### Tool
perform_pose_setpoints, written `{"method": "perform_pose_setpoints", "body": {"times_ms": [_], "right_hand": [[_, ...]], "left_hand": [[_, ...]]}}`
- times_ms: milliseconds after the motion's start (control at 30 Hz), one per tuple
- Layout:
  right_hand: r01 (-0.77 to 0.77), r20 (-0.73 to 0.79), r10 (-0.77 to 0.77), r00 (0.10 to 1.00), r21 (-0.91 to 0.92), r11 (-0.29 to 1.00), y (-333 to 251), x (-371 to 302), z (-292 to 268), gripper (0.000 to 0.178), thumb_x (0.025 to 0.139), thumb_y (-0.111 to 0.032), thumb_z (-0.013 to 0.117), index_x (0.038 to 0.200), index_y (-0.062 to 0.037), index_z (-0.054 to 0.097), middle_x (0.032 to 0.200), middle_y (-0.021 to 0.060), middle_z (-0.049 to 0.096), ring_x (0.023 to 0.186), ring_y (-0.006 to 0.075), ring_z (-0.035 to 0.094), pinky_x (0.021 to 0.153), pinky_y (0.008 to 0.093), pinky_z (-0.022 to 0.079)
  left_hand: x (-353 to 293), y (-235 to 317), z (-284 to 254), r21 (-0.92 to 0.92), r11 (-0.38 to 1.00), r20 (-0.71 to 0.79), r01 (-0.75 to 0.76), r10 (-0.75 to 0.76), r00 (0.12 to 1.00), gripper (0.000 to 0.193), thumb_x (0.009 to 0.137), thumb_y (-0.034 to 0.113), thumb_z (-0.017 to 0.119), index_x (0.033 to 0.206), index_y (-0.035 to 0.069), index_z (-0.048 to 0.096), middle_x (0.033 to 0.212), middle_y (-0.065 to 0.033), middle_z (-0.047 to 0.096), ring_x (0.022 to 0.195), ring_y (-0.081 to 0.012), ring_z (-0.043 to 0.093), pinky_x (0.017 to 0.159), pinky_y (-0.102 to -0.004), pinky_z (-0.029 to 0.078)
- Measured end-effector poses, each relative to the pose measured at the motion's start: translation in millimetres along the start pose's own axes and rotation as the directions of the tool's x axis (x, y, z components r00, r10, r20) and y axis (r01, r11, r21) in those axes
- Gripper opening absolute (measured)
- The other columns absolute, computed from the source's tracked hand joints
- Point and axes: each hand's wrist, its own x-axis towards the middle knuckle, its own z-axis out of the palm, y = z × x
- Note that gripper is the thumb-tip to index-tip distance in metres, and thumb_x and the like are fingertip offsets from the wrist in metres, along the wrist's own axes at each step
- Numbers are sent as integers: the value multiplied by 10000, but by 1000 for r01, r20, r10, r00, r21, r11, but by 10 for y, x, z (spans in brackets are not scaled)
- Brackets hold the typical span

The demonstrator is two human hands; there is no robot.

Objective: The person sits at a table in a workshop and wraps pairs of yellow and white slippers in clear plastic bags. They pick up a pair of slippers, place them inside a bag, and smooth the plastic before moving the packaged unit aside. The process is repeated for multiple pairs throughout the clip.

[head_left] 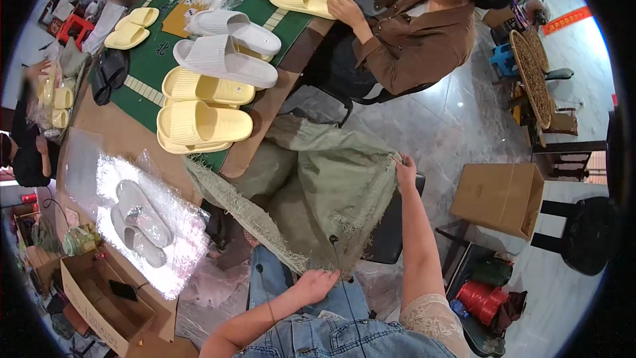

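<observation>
A worn green woven sack (341, 179) with frayed edges spreads in front of me, its mouth held wide. My left hand (318, 285) is closed on the sack's near rim, low over my lap. At the right, my right hand (405, 172) grips the far right corner of the rim and pulls it outward. Dark folds hide most of the sack's inside. Just beyond it, at the table edge, lie yellow slippers (222, 123) in overlapping pairs, with light grey slippers (255, 70) behind them. None of the slippers is touched by my hands.
A co-worker in a brown jacket (424, 47) handles yellow slippers (298, 0) across the green table (142, 73). Left, grey slippers in clear plastic (142, 219) lie on a bright panel. Cardboard boxes (493, 192) stand right and lower left. Black chairs (583, 235) are near.
</observation>
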Motion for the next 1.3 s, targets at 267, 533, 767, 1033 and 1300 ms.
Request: {"method": "perform_pose_setpoints", "body": {"times_ms": [267,533,767,1033,1300], "right_hand": [[79,-129,-97,987,-140,987,275,-30,90,368,870,26,605,1236,-15,604,1214,119,629,1068,210,605,914,328,459],[-32,-116,55,992,196,980,595,88,353,360,900,-38,608,1256,5,572,1193,145,624,1036,231,611,886,350,487],[-98,30,104,994,-146,984,1588,-1819,-371,537,864,-386,743,1138,57,614,1027,135,675,905,208,631,788,362,500],[-918,609,691,390,313,242,1994,-3328,-179,342,971,-408,490,850,-103,590,656,27,507,545,145,435,507,319,373],[-765,652,404,641,503,402,1561,-3126,502,244,973,-314,516,1024,-101,623,880,34,614,673,158,529,544,315,419]], "left_hand": [[82,-44,-64,21,1000,112,8,-10,994,471,837,108,515,1298,20,538,928,-142,663,819,-307,667,664,-410,543],[177,-149,111,19,999,168,-34,30,985,462,824,99,525,1281,41,549,911,-122,660,840,-313,663,686,-430,541],[-23,-159,422,28,999,94,33,-36,995,443,838,78,496,1279,46,526,1022,-140,619,907,-327,637,744,-428,554],[-1,-62,258,-151,970,-27,188,-194,981,403,866,76,486,1267,69,533,1037,-179,555,847,-386,623,703,-483,527],[232,-17,145,-117,983,-143,138,-154,978,491,835,21,491,1325,-19,492,1126,-201,555,928,-387,622,806,-454,532]]}}
